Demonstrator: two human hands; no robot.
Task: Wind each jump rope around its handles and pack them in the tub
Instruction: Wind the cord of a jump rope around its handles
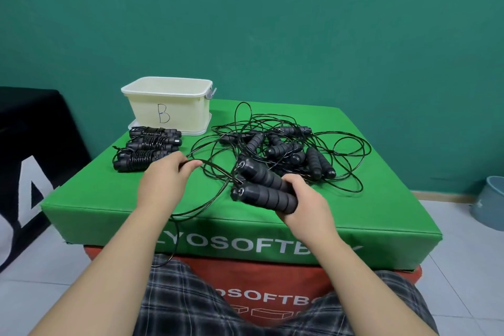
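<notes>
Our right hand [301, 199] gripping two black foam-ribbed rope handles [263, 185] side by side, our left hand [166, 174] pinching their thin black cord [215, 169], cream plastic tub marked B [166, 103] behind three wound ropes [147, 148]

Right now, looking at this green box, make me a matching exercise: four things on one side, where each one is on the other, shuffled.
1. tub
2. wound ropes
3. tangled ropes
4. paired handles

A. in the right hand
B. far left corner
C. loose pile, right of centre
D. row in front of the tub

Pairs: 1-B, 2-D, 3-C, 4-A
</notes>
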